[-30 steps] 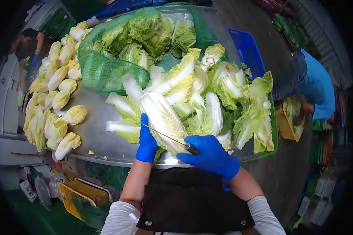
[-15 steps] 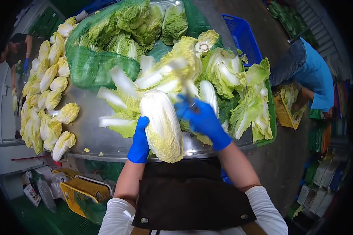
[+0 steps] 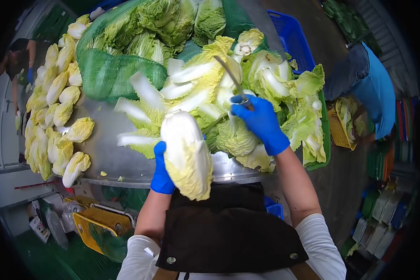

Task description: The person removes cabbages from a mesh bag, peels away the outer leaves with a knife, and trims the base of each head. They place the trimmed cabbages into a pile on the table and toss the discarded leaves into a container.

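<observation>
A peeled napa cabbage (image 3: 186, 154), white at the base and pale yellow at the leaf end, is held over the table's front edge. My left hand (image 3: 162, 170), in a blue glove, is closed around its left side; some of the fingers are behind it. To the right, my gloved right hand (image 3: 261, 122) is wrapped around the handle of a curved knife (image 3: 229, 74), whose blade points up and left. The blade is apart from the cabbage. Loose cabbage leaves (image 3: 147, 100) lie behind the held head and under the knife.
Trimmed cabbages (image 3: 58, 88) are heaped along the left of the metal table (image 3: 105, 126). A green mesh sack (image 3: 116, 77) holds untrimmed heads. Leaves hang over a green crate (image 3: 325, 126); a blue crate (image 3: 291, 39) stands behind. A person in blue (image 3: 382, 88) bends at the right.
My right hand has moved right, away from the cabbage, and the knife now shows clearly. The cabbage has come slightly left and down with my left hand.
</observation>
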### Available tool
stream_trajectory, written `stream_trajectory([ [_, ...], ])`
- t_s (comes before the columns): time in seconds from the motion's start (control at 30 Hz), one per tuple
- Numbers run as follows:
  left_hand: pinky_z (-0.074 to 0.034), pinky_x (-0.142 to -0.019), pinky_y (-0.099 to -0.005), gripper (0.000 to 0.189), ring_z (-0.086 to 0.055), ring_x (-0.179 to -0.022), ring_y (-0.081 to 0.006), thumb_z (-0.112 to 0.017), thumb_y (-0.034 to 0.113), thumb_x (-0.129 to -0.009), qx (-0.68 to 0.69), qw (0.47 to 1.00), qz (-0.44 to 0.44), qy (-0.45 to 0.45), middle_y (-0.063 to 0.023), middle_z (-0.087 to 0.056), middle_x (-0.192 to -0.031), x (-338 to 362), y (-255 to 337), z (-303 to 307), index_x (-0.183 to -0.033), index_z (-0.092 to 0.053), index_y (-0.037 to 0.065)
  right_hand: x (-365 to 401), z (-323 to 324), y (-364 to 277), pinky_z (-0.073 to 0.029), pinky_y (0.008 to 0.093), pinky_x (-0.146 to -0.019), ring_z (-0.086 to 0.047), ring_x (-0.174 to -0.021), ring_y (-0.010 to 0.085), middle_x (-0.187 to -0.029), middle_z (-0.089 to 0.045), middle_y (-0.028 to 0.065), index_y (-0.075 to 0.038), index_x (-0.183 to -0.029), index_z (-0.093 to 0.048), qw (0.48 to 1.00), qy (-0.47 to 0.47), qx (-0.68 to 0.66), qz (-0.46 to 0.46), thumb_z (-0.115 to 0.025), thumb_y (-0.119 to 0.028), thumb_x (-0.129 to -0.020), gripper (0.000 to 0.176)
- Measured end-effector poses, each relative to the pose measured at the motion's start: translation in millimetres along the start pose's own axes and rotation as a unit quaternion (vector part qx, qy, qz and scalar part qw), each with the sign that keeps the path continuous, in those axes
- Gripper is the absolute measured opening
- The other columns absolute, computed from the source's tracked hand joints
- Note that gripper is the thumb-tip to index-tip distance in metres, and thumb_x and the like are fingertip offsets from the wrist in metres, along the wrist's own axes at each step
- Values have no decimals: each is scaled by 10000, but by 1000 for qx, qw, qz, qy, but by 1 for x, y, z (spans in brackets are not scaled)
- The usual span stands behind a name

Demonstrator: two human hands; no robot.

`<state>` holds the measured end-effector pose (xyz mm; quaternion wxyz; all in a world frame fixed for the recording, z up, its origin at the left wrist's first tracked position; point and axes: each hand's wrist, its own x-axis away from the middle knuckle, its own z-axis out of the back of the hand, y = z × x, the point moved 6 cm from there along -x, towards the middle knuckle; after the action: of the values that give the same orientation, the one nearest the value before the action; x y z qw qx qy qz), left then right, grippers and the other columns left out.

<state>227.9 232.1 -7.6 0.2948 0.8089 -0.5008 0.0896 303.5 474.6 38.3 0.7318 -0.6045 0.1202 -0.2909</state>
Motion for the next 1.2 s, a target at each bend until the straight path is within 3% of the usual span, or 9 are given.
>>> stream_trajectory([
  [0.03,-406,-1024,-489,891,-494,-1204,-343,-607,543,-732,-46,999,7,13,-193,-474,-1342,3,1,-5,-1416,-341,38,18,-13,-37,-522,290,-635,-608,-746,108,-838,-667,43,-71,-1116,-661,992,-69,16,-109,-695,-205,-831,317],
  [0.13,-418,-1019,-452,950,-514,-1193,-326,-702,462,-660,-180,983,-20,-32,-186,-497,-1318,2,8,-20,-1407,-335,4,38,-41,-53,-507,303,-599,-648,-675,177,-776,-673,95,-43,-1080,-628,992,-99,-61,38,-701,-287,-826,359],
  [0.2,-417,-1018,-414,999,-531,-1179,-298,-772,415,-621,-265,962,-47,-47,-163,-513,-1304,10,18,-40,-1400,-326,-22,48,-42,-76,-503,326,-565,-645,-631,224,-749,-658,96,-74,-1004,-631,970,-84,117,196,-690,-308,-822,302],
  [0.53,-370,-1043,-392,969,-479,-1221,-243,-838,330,-572,-396,915,-46,-59,-124,-500,-1304,39,14,-43,-1365,-388,-1,85,-34,-72,-483,374,-492,-593,-556,265,-707,-573,56,-145,-816,-561,868,-119,378,300,-690,-252,-751,180],
  [0.83,-389,-1028,-387,968,-508,-1202,-250,-840,316,-565,-390,919,-10,-63,-140,-523,-1292,48,3,-30,-1357,-395,-17,78,-25,-36,-494,393,-521,-615,-594,284,-735,-607,81,-137,-807,-589,867,-102,419,249,-661,-235,-768,128],
  [0.9,-376,-1041,-393,999,-499,-1215,-256,-856,333,-548,-416,905,-41,-82,-149,-512,-1308,52,9,-28,-1356,-394,-27,61,9,31,-506,428,-569,-634,-652,326,-749,-646,129,-111,-808,-631,929,-53,328,162,-649,-248,-781,141],
  [0.97,-368,-1048,-398,1016,-494,-1222,-259,-866,343,-536,-456,878,-80,-123,-151,-506,-1317,54,18,-38,-1355,-396,-31,52,44,49,-524,423,-632,-657,-695,337,-755,-672,157,-106,-903,-695,906,-69,418,-24,-612,-285,-827,211],
  [1.1,-362,-1057,-394,1061,-492,-1225,-263,-849,431,-539,-388,920,-51,-38,-153,-500,-1324,41,14,-32,-1368,-378,-34,80,-9,-10,-517,313,-726,-662,-793,173,-933,-700,77,-45,-1120,-632,991,-130,-25,0,-746,-369,-785,480],
  [1.2,-399,-1039,-413,1031,-511,-1210,-284,-802,420,-563,-310,950,-13,-36,-159,-494,-1330,33,9,-53,-1391,-358,-3,78,-40,-46,-506,257,-765,-599,-838,91,-1005,-647,34,1,-1180,-586,983,-152,-90,48,-748,-154,-799,443],
])
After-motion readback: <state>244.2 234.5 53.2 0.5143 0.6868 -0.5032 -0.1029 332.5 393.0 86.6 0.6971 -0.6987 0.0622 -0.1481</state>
